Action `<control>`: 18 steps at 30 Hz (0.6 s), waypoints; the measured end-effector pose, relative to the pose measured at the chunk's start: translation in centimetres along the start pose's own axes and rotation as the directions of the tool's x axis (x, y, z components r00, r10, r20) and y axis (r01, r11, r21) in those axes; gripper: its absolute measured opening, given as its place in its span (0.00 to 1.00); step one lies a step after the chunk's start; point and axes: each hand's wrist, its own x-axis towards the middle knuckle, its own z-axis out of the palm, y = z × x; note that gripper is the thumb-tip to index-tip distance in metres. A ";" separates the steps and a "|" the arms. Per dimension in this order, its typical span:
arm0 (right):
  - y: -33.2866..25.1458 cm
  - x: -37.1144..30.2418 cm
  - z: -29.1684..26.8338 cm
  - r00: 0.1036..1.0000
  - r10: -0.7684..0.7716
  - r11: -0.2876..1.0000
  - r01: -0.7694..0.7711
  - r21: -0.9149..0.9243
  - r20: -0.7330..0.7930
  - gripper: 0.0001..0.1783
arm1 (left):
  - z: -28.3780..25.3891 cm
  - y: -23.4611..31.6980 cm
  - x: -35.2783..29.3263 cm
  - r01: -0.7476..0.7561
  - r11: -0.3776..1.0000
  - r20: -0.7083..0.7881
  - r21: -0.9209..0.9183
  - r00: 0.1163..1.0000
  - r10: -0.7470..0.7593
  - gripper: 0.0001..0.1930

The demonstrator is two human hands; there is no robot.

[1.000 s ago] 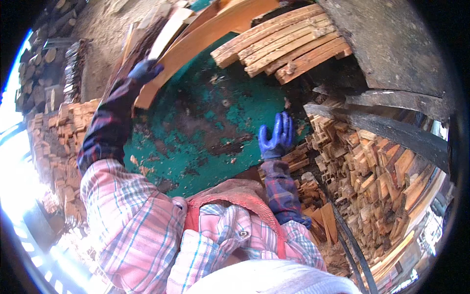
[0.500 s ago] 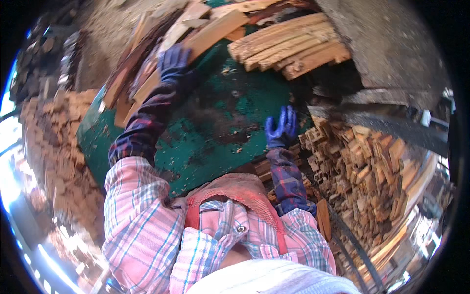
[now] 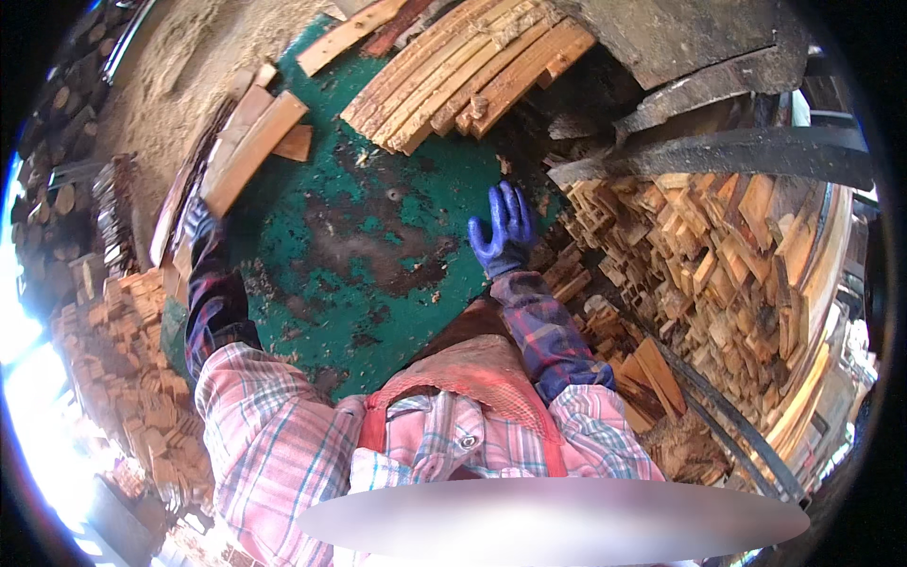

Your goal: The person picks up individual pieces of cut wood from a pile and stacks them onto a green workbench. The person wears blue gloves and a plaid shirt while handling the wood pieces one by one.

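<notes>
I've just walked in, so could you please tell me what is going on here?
A gloved person is working at a worn green table. The left hand is at the near end of some boards along the left side; its grip is unclear. The right hand is open and holds nothing near the right edge. A row of planks lies on the far side.
</notes>
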 end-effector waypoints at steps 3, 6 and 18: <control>-0.9 0.1 0.1 0.998 -0.050 0.998 0.052 -0.048 0.038 0.29 | 1.8 1.5 3.1 -0.029 0.866 0.076 -0.499 0.994 0.077 0.32; -0.5 -0.1 0.2 0.998 -0.062 0.996 0.061 -0.058 -0.020 0.28 | -10.2 14.7 6.9 0.356 0.347 0.459 -0.868 0.842 0.284 0.35; -2.0 -0.7 -0.6 0.990 -0.092 0.986 0.105 -0.128 0.105 0.27 | -1.4 1.2 9.3 -0.121 0.968 0.751 -0.220 0.612 0.247 0.20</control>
